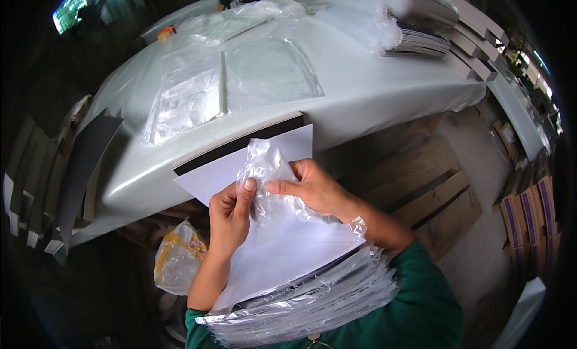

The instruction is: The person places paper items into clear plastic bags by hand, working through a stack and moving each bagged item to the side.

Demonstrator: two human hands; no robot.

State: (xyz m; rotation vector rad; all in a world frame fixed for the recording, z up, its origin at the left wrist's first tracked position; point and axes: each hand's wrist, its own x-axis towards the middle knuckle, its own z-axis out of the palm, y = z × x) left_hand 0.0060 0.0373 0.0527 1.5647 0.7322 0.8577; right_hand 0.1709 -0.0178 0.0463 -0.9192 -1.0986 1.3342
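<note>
In front of me, both hands pinch a crumpled clear plastic sleeve [263, 159]. My left hand [230, 214] closes on its left side, thumb up; my right hand [314, 189] presses its thumb onto the right side. Below the hands the film spreads over a white sheet [288, 247]. That sheet lies on a thick stack of plastic-wrapped sheets [306, 310] against my green shirt. Just beyond the hands, a white board [207, 179] and a black-edged board [240, 143] lean at the table edge. Whether the sleeve is joined to the wrapped sheet is unclear.
Clear plastic sleeves [270, 72] lie flat on the pale covered table [360, 102]. Stacked boards [421, 42] stand at the far right, dark panels [87, 174] at the left. A plastic bag [179, 259] hangs below; a wooden pallet [433, 198] and cartons [529, 211] are right.
</note>
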